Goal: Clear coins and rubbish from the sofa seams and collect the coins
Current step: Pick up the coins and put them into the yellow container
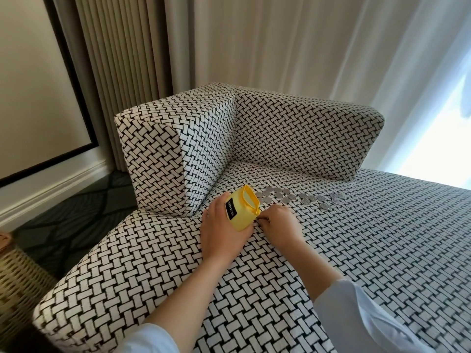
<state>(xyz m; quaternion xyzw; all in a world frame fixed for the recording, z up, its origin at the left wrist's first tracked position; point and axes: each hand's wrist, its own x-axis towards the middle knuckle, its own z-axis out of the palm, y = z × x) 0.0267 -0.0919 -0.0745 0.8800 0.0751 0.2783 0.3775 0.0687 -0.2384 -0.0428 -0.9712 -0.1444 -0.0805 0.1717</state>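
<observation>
A small yellow pouch (pixel 242 210) with a black label rests on the black-and-white woven sofa seat (pixel 356 250); its mouth gapes toward the backrest. My left hand (pixel 220 225) grips the pouch from the left side. My right hand (pixel 279 224) lies on the seat just right of the pouch, fingertips pinched at its zip end on something small and dark that I cannot make out. Several silver coins (pixel 300 197) are spread on the seat beyond both hands, close to the backrest seam.
The sofa's armrest block (pixel 163 159) and low backrest (pixel 305 131) enclose the far corner. Curtains (pixel 229 47) hang behind. A woven basket (pixel 17 284) stands on the dark carpet at lower left. A bright window (pixel 453 123) is at right.
</observation>
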